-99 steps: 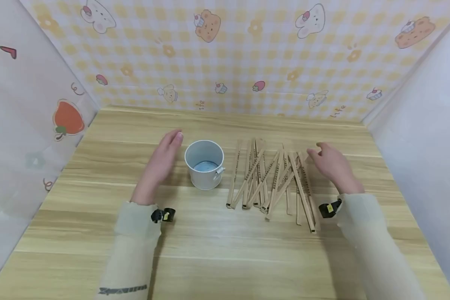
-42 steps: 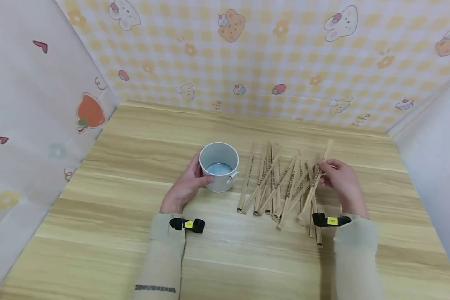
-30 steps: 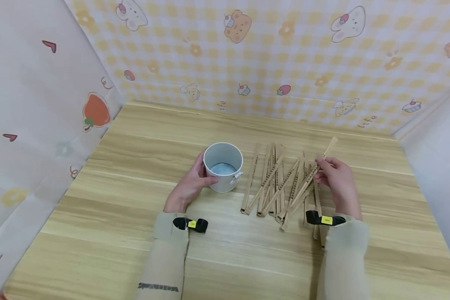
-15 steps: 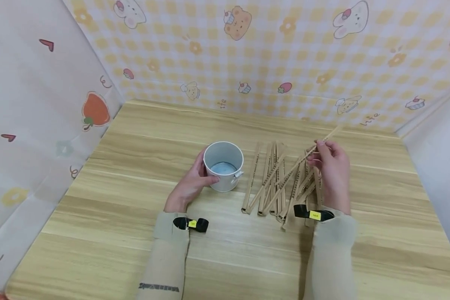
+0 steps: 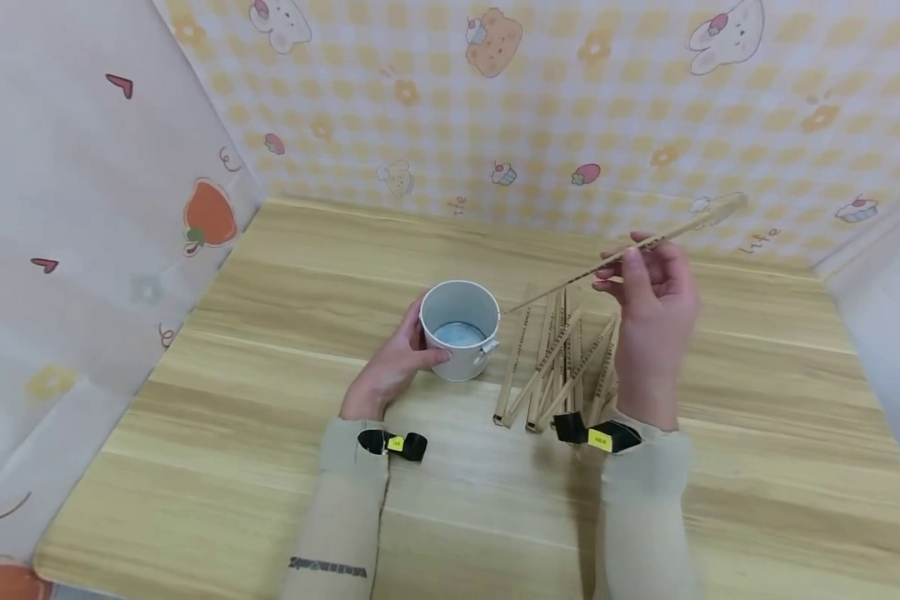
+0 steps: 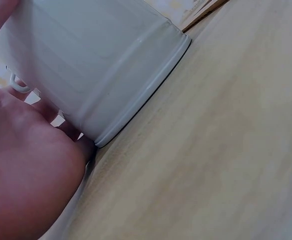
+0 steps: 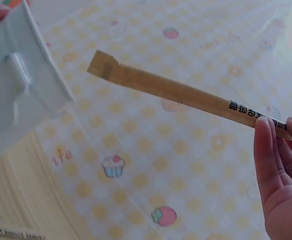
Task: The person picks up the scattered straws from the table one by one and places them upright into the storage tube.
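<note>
In the head view, the left hand [image 5: 393, 367] curls around a small white metal bucket [image 5: 459, 328] standing mid-tabletop [image 5: 270, 400], while the right hand [image 5: 652, 312] pinches one paper-wrapped chopstick pair [image 5: 637, 247] in the air, above the pile of wrapped chopsticks [image 5: 558, 358] just beside the bucket. The left wrist view shows the bucket [image 6: 93, 65] upright on the tabletop, palm against its wall. In the right wrist view, fingers [image 7: 268, 155] pinch the wrapped pair [image 7: 185, 95], whose free end points toward the bucket [image 7: 21, 75].

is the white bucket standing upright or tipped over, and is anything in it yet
Upright and empty. The white bucket stands on its base on the table, its bare blue bottom showing, steadied by the left hand.
</note>
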The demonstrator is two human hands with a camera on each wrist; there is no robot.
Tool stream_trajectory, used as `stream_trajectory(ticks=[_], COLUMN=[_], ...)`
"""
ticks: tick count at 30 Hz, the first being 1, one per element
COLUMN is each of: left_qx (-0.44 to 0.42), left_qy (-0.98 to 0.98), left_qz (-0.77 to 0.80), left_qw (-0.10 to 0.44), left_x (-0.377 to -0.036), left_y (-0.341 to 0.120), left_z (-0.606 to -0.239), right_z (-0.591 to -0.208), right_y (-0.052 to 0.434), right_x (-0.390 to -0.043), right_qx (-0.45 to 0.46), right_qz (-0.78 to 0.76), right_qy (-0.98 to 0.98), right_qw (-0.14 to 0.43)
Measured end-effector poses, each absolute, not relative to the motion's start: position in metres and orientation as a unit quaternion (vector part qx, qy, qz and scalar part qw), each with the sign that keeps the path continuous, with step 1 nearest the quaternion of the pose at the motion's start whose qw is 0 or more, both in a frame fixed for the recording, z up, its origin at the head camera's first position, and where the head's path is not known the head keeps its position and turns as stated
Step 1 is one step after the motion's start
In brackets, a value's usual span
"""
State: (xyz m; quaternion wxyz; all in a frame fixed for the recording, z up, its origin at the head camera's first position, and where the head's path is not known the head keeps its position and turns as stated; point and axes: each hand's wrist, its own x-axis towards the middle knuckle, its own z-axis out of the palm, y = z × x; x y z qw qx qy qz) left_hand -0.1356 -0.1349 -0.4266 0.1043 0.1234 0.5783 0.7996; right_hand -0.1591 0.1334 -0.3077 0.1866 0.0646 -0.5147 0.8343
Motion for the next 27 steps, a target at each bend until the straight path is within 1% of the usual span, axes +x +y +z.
stream_trajectory(ticks=[6,10,13,16,23,27], left_qx=[0.111,0.111,0.115,0.113,0.116,0.119], left_qy=[0.585,0.587,0.583,0.579,0.590,0.584], left_qz=[0.796,0.795,0.797,0.799,0.790,0.794], left_qw=[0.111,0.109,0.109,0.117,0.120,0.121], left_x=[-0.135,-0.136,-0.136,-0.135,-0.136,-0.138], left_y=[-0.135,-0.135,-0.135,-0.136,-0.138,-0.137], left_z=[-0.429,-0.427,-0.427,-0.429,-0.430,-0.428], right_z=[-0.305,-0.302,-0.312,-0.324,-0.339,-0.343], right_y=[0.105,0.090,0.079,0.066,0.039,0.033], right_x=[-0.152,-0.151,-0.157,-0.160,-0.162,-0.164], right_qx=[0.114,0.127,0.137,0.165,0.260,0.277], right_qz=[0.785,0.737,0.692,0.622,0.468,0.409], right_qy=[-0.586,-0.645,-0.694,-0.753,-0.827,-0.854], right_qw=[0.166,0.155,0.143,0.137,0.172,0.162])
